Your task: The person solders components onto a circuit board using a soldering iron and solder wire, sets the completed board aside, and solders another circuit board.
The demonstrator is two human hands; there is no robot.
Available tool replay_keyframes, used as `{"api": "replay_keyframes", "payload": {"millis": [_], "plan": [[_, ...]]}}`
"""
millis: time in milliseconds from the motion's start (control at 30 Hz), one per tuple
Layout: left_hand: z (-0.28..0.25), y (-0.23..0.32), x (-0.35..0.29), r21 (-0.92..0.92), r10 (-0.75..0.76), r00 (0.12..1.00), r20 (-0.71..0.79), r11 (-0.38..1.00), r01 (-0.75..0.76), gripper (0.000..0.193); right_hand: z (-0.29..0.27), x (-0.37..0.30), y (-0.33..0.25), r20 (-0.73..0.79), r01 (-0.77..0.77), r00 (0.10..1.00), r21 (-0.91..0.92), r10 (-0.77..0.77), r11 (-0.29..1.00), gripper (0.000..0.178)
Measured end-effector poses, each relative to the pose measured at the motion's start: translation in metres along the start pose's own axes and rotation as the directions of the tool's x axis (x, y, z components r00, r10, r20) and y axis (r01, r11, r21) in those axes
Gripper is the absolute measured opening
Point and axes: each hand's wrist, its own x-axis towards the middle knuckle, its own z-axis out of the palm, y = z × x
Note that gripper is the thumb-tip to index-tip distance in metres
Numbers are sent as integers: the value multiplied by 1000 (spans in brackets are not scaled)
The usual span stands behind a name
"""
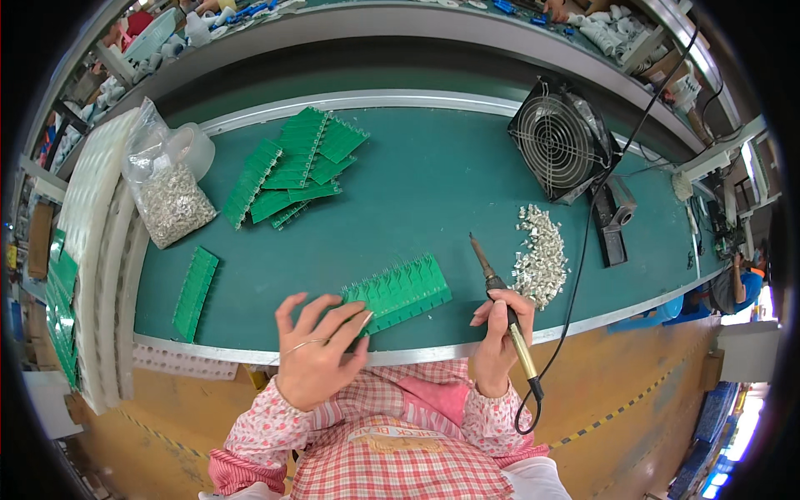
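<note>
My left hand (321, 346) has its fingers spread, and the fingertips rest on the left end of a green circuit board strip (404, 292). Thin pins or wires stick up along the strip's far edge. The strip lies near the table's front edge, slanting up to the right. In my right hand (500, 337) is a soldering iron (522, 350), held like a pen with its dark tip pointing up and left, apart from the strip. Close beyond that hand lies a pile of small white connectors (540, 258).
Several green strips (292, 167) are heaped at the back left; one single strip (196, 292) lies nearer. A clear bag of small pale parts (175, 204) stands by white trays (96, 208). At the back right are a black fan (554, 137) and a dark holder (612, 225). The iron's cord (575, 292) crosses the right side.
</note>
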Motion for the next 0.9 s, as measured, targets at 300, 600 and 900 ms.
{"api": "replay_keyframes", "payload": {"millis": [300, 600, 900], "plan": [[19, 7, 8, -36, 11, 1000, -10, 999, -11, 38, -1, 2, -3, 33, -6, 999, -23, 7, 1000, 15], [24, 9, 13, 30, 85, 995, -53, 996, -83, 35, -4, 5, -2, 39, 0, 999, -20, 0, 1000, 15], [-4, -13, 8, 117, 61, 967, -248, 993, -32, 32, 7, 3, -7, -61, -2, 998, -129, -6, 992, 17]]}}
